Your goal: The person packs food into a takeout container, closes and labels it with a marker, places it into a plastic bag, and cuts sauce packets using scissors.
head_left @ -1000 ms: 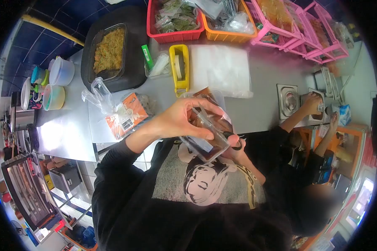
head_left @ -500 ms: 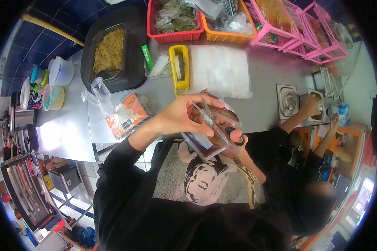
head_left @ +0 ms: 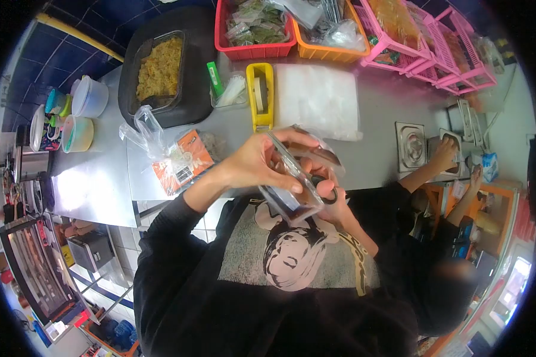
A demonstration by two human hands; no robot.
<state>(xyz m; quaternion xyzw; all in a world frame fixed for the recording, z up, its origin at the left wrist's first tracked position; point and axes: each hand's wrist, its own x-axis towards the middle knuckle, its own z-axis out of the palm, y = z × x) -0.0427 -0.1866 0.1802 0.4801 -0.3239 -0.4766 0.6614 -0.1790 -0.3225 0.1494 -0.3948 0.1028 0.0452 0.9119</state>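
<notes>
My left hand (head_left: pixel 253 162) is closed on a clear plastic packet (head_left: pixel 305 212) with dark brown contents, held tilted in front of my chest. A second part of clear plastic with brown contents (head_left: pixel 326 156) sticks out past my left fingers; I cannot tell whether it is a separate packet. My right hand (head_left: pixel 335 205) is behind the packet, its fingers in the black handles of the scissors (head_left: pixel 332 195). The blades are mostly hidden by the packet and my left hand.
On the metal counter are a yellow tape dispenser (head_left: pixel 267 113), a stack of clear plastic sheets or bags (head_left: pixel 318 98), an orange packet in a plastic bag (head_left: pixel 190 156), and a black tray of yellowish food (head_left: pixel 159 71). Red (head_left: pixel 256 52) and orange bins (head_left: pixel 333 55) stand behind. A co-worker's hand (head_left: pixel 445 153) is at metal containers.
The scissor blades, seen beside the packet before, are now mostly out of sight. The packet has tipped slightly in my left hand, and the whole view has shifted a little.
</notes>
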